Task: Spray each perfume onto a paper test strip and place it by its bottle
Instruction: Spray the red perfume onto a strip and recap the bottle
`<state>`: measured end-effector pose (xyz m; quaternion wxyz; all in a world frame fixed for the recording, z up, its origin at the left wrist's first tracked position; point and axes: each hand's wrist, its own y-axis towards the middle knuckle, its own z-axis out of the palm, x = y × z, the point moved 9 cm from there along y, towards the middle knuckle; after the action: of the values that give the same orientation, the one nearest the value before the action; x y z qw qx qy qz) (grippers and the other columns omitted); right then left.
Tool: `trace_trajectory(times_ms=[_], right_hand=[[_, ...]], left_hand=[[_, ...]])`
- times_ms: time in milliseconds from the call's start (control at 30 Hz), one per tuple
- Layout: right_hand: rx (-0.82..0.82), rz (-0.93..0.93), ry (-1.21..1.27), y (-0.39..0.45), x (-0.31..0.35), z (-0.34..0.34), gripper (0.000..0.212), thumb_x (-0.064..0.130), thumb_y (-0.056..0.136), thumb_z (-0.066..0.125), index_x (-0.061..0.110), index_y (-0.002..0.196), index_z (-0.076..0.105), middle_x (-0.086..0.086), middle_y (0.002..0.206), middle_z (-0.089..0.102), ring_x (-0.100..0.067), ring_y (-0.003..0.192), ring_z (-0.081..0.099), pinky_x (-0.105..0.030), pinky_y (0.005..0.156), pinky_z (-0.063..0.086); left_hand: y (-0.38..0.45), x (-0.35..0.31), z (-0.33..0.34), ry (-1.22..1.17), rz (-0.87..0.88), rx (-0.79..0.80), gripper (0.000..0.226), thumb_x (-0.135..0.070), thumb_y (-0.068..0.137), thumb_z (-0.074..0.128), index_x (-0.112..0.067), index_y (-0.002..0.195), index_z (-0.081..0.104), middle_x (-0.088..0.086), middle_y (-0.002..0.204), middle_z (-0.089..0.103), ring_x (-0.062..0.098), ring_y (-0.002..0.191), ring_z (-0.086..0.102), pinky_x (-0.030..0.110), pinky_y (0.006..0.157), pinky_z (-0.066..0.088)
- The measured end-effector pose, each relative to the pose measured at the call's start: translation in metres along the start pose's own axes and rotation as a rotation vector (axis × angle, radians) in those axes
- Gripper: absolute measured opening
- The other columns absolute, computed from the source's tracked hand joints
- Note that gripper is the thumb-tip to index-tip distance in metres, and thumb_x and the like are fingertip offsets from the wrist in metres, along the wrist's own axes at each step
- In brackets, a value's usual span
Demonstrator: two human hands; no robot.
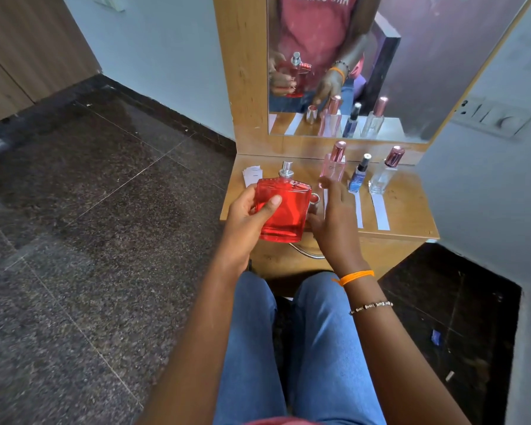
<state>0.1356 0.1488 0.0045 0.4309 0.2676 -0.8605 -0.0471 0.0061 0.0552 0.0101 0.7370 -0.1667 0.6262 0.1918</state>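
My left hand [246,213] grips a flat red perfume bottle [284,214] in front of the wooden shelf [406,211]; its silver sprayer is uncapped. My right hand [334,216] hovers flat beside it with fingers extended and nothing in them. A silver cap [315,198] stands on the shelf by its thumb. Further right stand a pink bottle [334,167], a small blue bottle [359,177] and a clear bottle [384,176]. White strips lie in front of the blue bottle [359,211] and the clear bottle [380,212]. A third strip before the pink one is mostly hidden.
A stack of blank strips [253,175] lies at the shelf's back left. A mirror [426,56] rises behind the bottles. A wall with a switch panel [494,116] closes the right side. A metal drawer handle [307,253] sits below the shelf edge, above my knees.
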Motion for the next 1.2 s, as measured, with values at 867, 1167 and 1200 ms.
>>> trace_trajectory(times_ms=[867,1167,1200], right_hand=[[0.171,0.236,0.898,-0.011,-0.029,-0.039,0.051,0.021,0.084,0.058,0.005,0.13,0.044,-0.019,0.117,0.061,-0.042,0.116,0.056,-0.051,0.093,0.048],[0.204,0.325,1.023,-0.013,-0.027,-0.021,0.039,0.019,0.086,0.053,0.013,0.125,0.048,-0.006,0.114,0.057,-0.022,0.108,0.054,-0.037,0.089,0.047],[0.209,0.337,1.036,-0.014,-0.027,-0.019,0.038,0.019,0.087,0.054,0.014,0.125,0.048,-0.007,0.113,0.057,-0.022,0.106,0.055,-0.034,0.087,0.049]], left_hand=[[0.076,0.027,0.024,1.461,-0.043,-0.046,0.04,-0.034,0.085,0.062,-0.021,0.122,0.057,0.007,0.146,0.03,0.036,0.131,0.019,0.048,0.098,0.023],[0.07,0.021,0.024,1.31,0.029,-0.12,0.03,-0.02,0.084,0.061,-0.023,0.114,0.058,0.003,0.124,0.054,0.031,0.122,0.03,0.038,0.081,0.018],[0.069,0.019,0.025,1.275,0.047,-0.137,0.03,-0.017,0.084,0.061,-0.024,0.114,0.058,0.001,0.12,0.058,0.029,0.12,0.033,0.036,0.079,0.016]])
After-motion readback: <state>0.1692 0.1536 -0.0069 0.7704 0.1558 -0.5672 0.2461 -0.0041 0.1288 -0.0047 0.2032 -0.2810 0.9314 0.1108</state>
